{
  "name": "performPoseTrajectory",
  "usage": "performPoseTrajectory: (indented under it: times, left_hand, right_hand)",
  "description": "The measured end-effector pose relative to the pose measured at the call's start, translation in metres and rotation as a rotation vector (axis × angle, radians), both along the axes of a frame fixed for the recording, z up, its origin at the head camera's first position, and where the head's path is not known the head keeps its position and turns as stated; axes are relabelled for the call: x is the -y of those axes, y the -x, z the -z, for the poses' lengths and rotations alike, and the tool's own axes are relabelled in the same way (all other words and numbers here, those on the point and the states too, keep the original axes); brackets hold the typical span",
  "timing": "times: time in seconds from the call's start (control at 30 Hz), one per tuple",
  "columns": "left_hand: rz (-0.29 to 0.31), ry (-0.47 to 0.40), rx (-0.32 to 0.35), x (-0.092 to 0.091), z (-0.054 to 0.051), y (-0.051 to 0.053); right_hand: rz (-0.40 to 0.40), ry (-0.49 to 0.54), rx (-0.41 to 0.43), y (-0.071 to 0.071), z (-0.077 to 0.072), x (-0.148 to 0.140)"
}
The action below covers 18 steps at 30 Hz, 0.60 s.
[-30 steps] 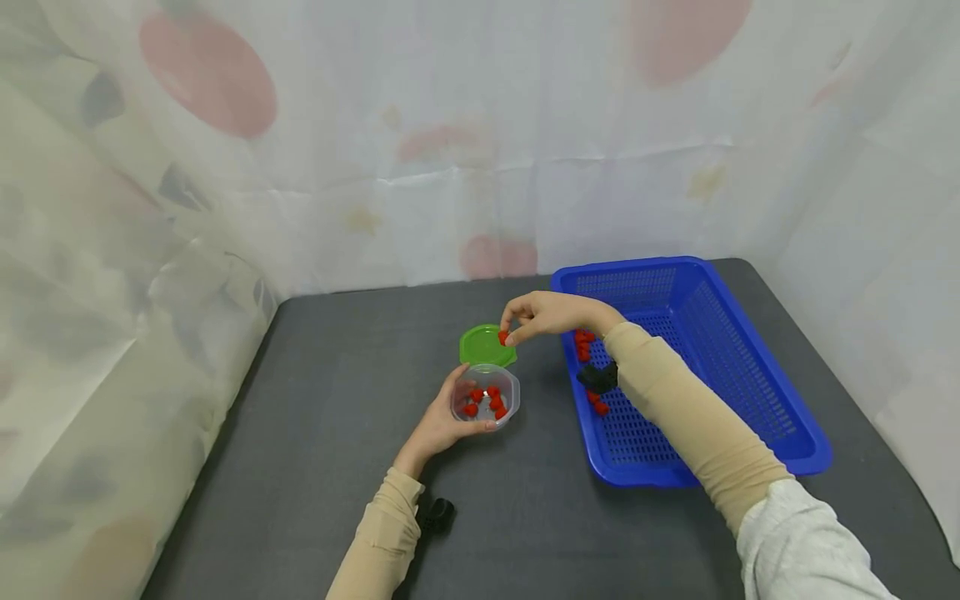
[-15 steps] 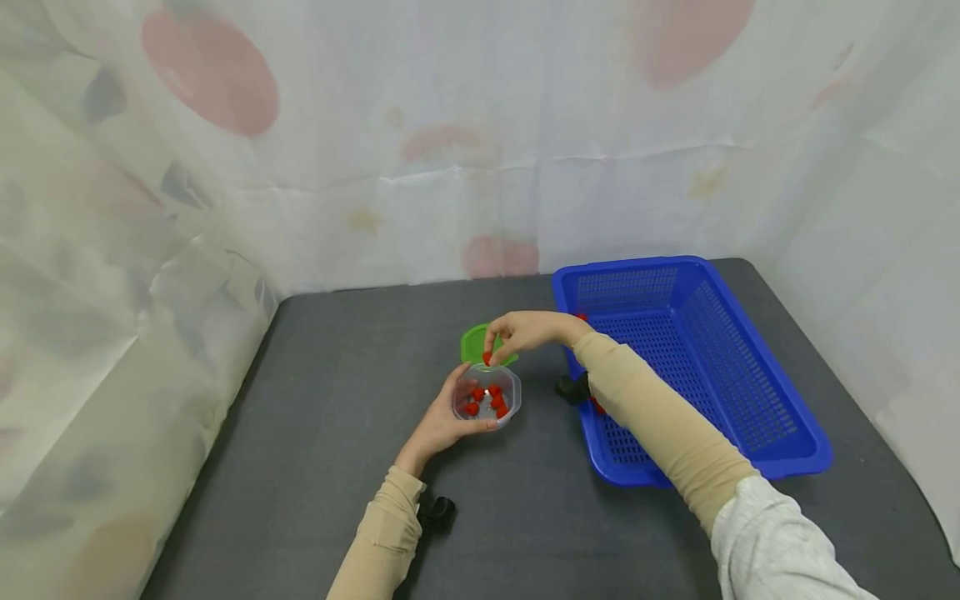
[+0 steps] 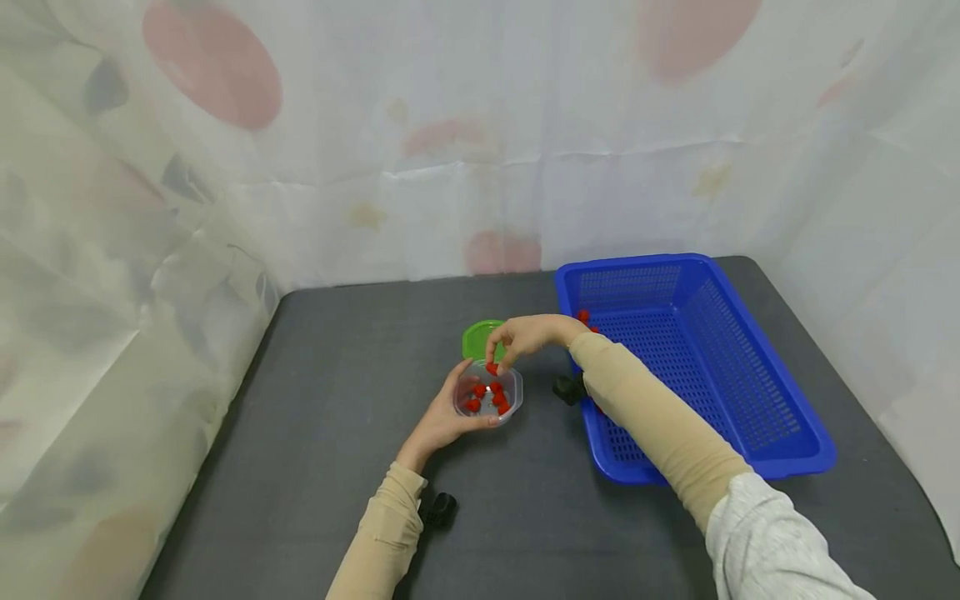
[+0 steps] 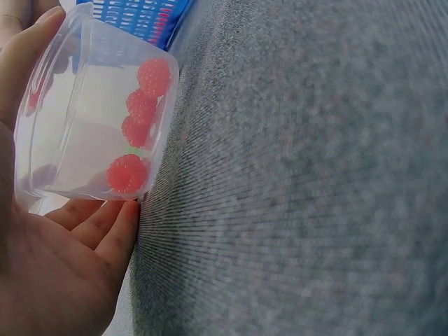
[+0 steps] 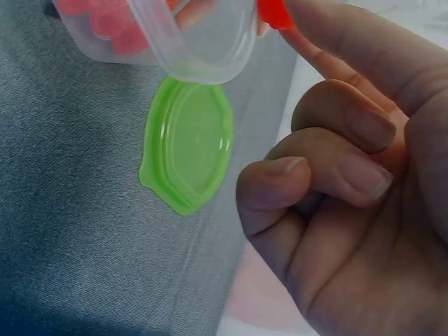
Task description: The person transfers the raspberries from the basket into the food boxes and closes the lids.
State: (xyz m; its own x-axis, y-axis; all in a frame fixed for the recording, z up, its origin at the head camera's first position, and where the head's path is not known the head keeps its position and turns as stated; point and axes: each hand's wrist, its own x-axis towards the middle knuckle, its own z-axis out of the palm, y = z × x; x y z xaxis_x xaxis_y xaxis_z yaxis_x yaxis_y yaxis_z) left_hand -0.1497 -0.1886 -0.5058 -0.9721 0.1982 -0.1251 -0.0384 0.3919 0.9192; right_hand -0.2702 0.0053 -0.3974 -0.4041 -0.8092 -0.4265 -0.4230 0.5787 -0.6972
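My left hand (image 3: 442, 423) grips a clear plastic container (image 3: 517, 390) on the grey table, its fingers and thumb curled around the sides. Several red raspberries (image 4: 127, 173) lie on the container's bottom. Over the far rim, my right hand (image 3: 528, 336) pinches another raspberry (image 3: 492, 367) between thumb and fingertips. That raspberry (image 5: 274, 12) is partly cut off at the top of the right wrist view. A green lid (image 5: 196, 140) lies flat on the table just behind the container, partly covered by my right hand in the head view.
A blue perforated basket (image 3: 720, 367) stands on the right, under my right forearm. More raspberries (image 3: 583, 316) lie along its left side, some hidden by the sleeve. Patterned white sheeting (image 3: 450, 100) hangs behind the table and at both sides.
My right hand has come left and toward me from near the basket, carrying the pinched raspberry past the lid to the container's rim. My left hand and the container stay put.
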Motion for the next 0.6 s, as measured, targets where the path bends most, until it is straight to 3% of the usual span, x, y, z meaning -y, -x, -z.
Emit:
performPoseTrajectory:
  times: [0.6]
  left_hand:
    - [0.026,-0.005,-0.02,0.002,0.001,0.0]
  right_hand:
    - [-0.055,-0.094,0.009,0.0,0.019,0.011]
